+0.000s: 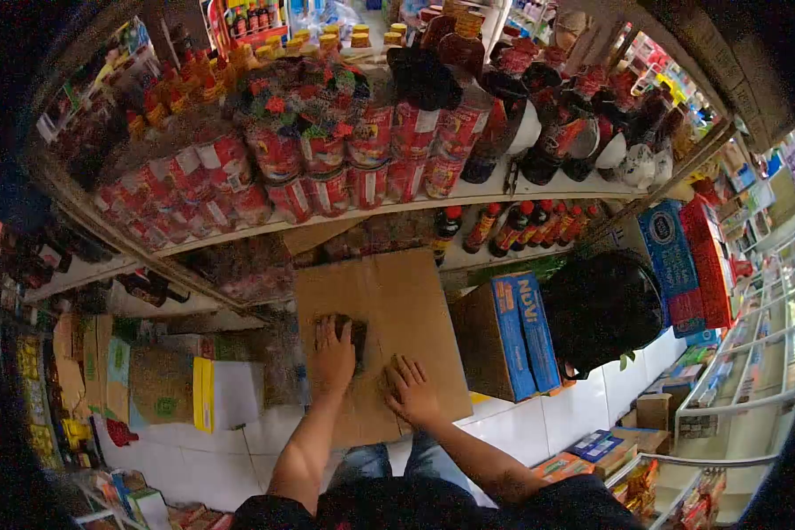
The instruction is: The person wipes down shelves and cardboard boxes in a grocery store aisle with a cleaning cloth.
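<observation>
A large brown cardboard box (406, 300) stands in front of my knees, with its broad face toward me. My left hand (333, 360) lies on the left part of that face, palm down with the fingers stretched upward. A dark patch (357, 343) shows right beside its fingers. My right hand (413, 395) rests lower on the box, to the right of its middle line, fingers spread and holding nothing.
Shelves ahead carry red-labelled cans (327, 190) and dark bottles with red caps (514, 227). A blue-edged NUVI carton (526, 336) and a black bag (605, 305) stand right. More cartons (161, 384) sit left on the white tiled floor (583, 411).
</observation>
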### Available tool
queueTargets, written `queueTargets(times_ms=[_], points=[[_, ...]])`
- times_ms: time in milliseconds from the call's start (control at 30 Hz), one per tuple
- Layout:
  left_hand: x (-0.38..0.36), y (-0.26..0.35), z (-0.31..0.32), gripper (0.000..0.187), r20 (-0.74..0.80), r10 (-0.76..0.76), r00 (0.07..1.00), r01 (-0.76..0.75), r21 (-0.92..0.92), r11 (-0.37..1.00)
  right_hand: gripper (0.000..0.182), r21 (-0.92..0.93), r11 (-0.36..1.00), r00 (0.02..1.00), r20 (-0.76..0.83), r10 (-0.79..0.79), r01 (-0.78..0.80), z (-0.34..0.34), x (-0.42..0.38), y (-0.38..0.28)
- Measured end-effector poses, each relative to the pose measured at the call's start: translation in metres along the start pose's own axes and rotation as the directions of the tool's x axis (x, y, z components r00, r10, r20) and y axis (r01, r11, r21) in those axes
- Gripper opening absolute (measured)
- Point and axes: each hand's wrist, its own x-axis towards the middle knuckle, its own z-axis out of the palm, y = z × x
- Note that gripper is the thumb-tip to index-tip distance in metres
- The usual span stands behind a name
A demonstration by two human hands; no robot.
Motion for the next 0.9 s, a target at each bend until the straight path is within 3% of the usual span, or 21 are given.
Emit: queueTargets(times_ms=[100, 167, 233, 333, 367, 433, 600, 667, 733, 800, 900], points=[[0.051, -0.009, 0.005, 0.049, -0.049, -0.020, 0.999, 0.024, 0.068, 0.997, 0.057, -0.020, 1.000, 0.999, 0.033, 0.023, -0.022, 0.001, 0.000, 0.003], [0.097, -0.003, -0.014, 0.049, 0.080, -0.296, 0.952, 0.302, -0.405, 0.863, 0.057, 0.002, 0.999, 0.997, 0.066, 0.032, -0.032, -0.001, 0.001, -0.008], [0.122, -0.019, 0.020, 0.049, -0.127, -0.085, 0.988, 0.078, -0.053, 0.995, 0.059, -0.020, 0.996, 0.991, 0.100, 0.084, -0.082, -0.007, 0.005, -0.009], [0.142, -0.020, 0.013, 0.050, -0.049, -0.056, 0.997, 0.059, 0.080, 0.995, 0.059, 0.007, 0.997, 0.992, 0.101, 0.075, -0.076, 0.006, 0.004, -0.001], [0.141, -0.018, 0.011, 0.050, -0.046, -0.069, 0.997, 0.073, 0.087, 0.994, 0.059, 0.014, 0.998, 0.992, 0.110, 0.064, -0.066, 0.007, 0.003, 0.000], [0.135, -0.015, 0.006, 0.050, -0.129, -0.099, 0.987, 0.087, -0.092, 0.992, 0.060, -0.057, 0.997, 0.997, 0.050, 0.051, -0.049, 0.010, 0.001, -0.001], [0.069, -0.013, 0.002, 0.055, -0.032, -0.002, 0.999, 0.000, -0.083, 0.997, 0.059, 0.030, 0.999, 0.999, 0.006, 0.032, -0.032, 0.014, 0.003, 0.002], [0.011, -0.003, -0.007, 0.054, 0.064, 0.019, 0.998, -0.005, -0.211, 0.978, 0.059, 0.063, 0.997, 0.999, 0.004, 0.050, -0.051, 0.013, 0.000, -0.001], [-0.060, 0.005, -0.008, 0.054, 0.059, 0.215, 0.975, -0.209, -0.095, 0.973, 0.057, 0.028, 0.999, 1.000, -0.001, 0.032, -0.032, 0.002, 0.005, -0.005], [-0.128, 0.008, -0.012, 0.054, 0.209, 0.297, 0.932, -0.248, -0.230, 0.941, 0.057, 0.036, 0.999, 1.000, -0.007, 0.024, -0.023, 0.004, 0.007, -0.004], [-0.156, -0.001, -0.022, 0.053, 0.208, 0.389, 0.898, -0.312, -0.324, 0.893, 0.057, 0.012, 1.000, 1.000, 0.002, 0.015, -0.015, 0.007, 0.004, -0.005]])
